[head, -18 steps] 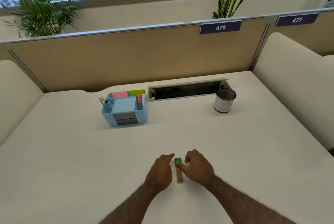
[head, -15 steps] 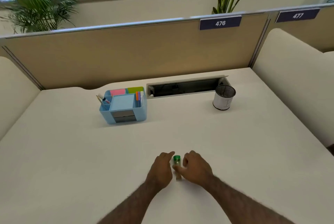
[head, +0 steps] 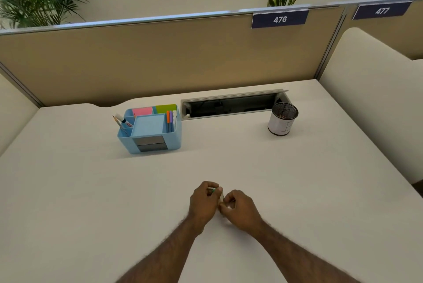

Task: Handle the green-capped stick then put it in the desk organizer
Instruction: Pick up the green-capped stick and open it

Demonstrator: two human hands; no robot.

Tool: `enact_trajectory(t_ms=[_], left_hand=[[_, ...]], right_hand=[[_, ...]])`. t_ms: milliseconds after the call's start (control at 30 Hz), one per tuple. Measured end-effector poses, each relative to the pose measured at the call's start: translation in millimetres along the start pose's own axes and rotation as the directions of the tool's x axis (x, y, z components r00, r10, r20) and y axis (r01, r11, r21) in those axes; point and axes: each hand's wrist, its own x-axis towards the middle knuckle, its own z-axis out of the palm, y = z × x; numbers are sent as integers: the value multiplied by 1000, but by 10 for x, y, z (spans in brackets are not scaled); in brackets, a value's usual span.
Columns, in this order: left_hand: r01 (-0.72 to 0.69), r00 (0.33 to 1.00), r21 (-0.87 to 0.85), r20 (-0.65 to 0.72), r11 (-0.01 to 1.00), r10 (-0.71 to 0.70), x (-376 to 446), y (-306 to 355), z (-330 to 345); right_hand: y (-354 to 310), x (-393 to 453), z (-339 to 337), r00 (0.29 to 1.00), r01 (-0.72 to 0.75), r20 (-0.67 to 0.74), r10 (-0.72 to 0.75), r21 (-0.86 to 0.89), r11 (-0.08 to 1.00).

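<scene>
light blue desk organizer (head: 150,138), pink and green notes, white desk (head: 91,191), green-capped stick (head: 214,190)

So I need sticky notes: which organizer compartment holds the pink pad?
The back-left compartment of the light blue plastic desk organizer: pink pad, green pad beside it.

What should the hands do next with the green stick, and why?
Probably lift it and carry it forward and left to the blue desk organizer. Both the left hand and right hand already pinch the green-capped stick near the front of the desk, and the organizer stands far off with open compartments.
</scene>
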Motion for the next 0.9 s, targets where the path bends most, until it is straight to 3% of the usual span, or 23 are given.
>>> enact_trajectory(t_ms=[133, 200, 533, 700, 900], left_hand=[[13, 1000, -192, 12, 981, -11, 109, 129, -48], [29, 999, -263, 21, 964, -24, 145, 172, -68], [82, 991, -432, -58, 898, -118, 231, 231, -95], [3, 991, -310, -128, 951, -45, 269, 234, -89], [80, 987, -493, -81, 867, -138, 333, 269, -102]], right_hand=[[-89, 56, -152, 981, -120, 184, 54, 365, 923], [-152, 76, -192, 972, -117, 236, 14, 432, 894], [-319, 125, -128, 987, -79, 162, 1, 477, 875], [-331, 125, -116, 989, -87, 150, 14, 495, 865], [-263, 155, -110, 988, -80, 152, -1, 526, 847]])
